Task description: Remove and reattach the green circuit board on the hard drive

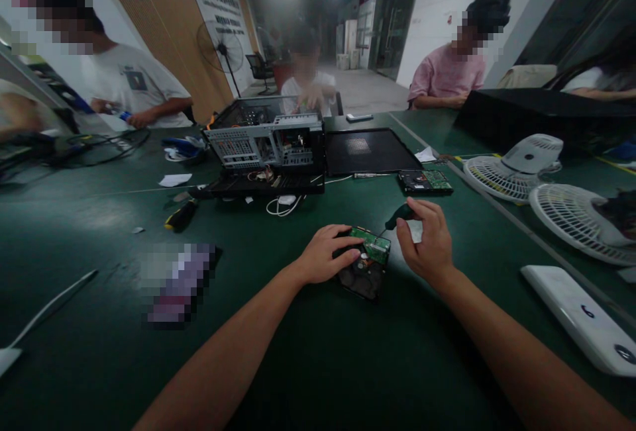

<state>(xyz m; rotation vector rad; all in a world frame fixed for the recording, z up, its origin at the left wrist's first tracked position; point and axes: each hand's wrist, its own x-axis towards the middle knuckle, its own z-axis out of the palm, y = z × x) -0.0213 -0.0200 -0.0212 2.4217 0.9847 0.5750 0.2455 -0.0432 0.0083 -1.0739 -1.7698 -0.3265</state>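
Note:
A hard drive (pixel 365 279) lies on the green table with its circuit board (pixel 375 245) facing up. My left hand (pixel 328 253) rests on the drive's left side, fingers stretched out over it and pressing it to the table. In my right hand (pixel 428 242) is a screwdriver (pixel 397 217) with a dark handle, held between thumb and fingers. Its shaft slants down to the left and the tip meets the circuit board near the upper right. Whether the tip sits in a screw is too small to tell.
Beyond the drive stand an opened computer case (pixel 268 146) and its black side panel (pixel 370 151). A second hard drive (pixel 426 183) lies at the right. A yellow-black screwdriver (pixel 181 215) is at the left. White fan parts (pixel 517 166) occupy the right side. Several people sit around the table.

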